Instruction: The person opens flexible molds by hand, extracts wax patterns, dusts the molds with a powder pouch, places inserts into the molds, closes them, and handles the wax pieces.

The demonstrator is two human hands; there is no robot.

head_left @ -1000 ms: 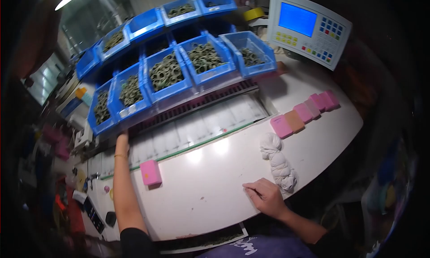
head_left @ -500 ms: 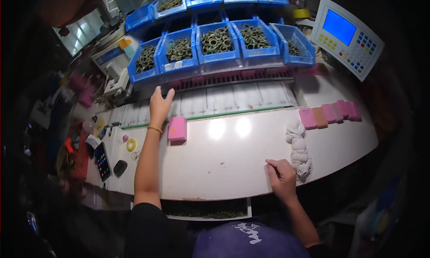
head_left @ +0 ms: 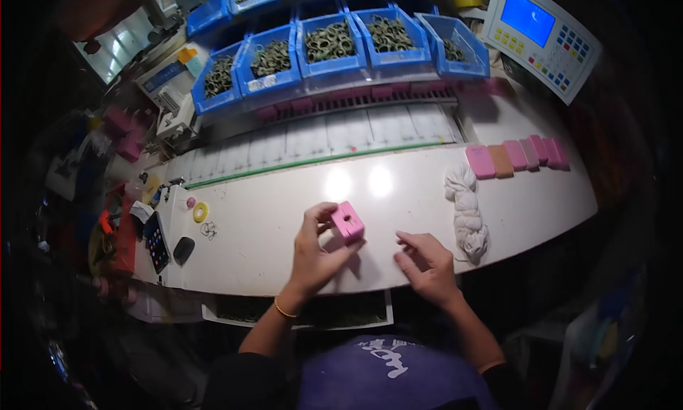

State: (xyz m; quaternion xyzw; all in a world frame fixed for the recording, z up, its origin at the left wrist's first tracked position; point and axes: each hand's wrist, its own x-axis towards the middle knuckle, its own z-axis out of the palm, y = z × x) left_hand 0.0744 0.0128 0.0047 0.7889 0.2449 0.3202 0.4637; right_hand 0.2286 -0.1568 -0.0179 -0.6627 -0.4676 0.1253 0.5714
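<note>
My left hand point(head_left: 313, 253) grips a small pink block point(head_left: 348, 223) between thumb and fingers, tilted above the white table point(head_left: 256, 253). A dark hole shows in the face turned up to me. To the right of the block is my right hand point(head_left: 429, 271), empty, with thumb and fingers apart and pointing toward it. A twisted bundle of white cloth point(head_left: 467, 214) lies just beyond my right hand.
Blue bins point(head_left: 331, 43) of ring-shaped pieces stand at the back, behind a marked white strip with a green edge point(head_left: 306, 165). Pink and brown blocks point(head_left: 501, 161) line the right side. A phone point(head_left: 158, 243), black mouse point(head_left: 184, 250) and yellow tape roll point(head_left: 200, 212) lie left. A control panel point(head_left: 541, 36) stands back right.
My left hand has come back from the strip toward me and taken hold of the pink block, lifting it off the table. My right hand has opened its fingers and moved slightly left.
</note>
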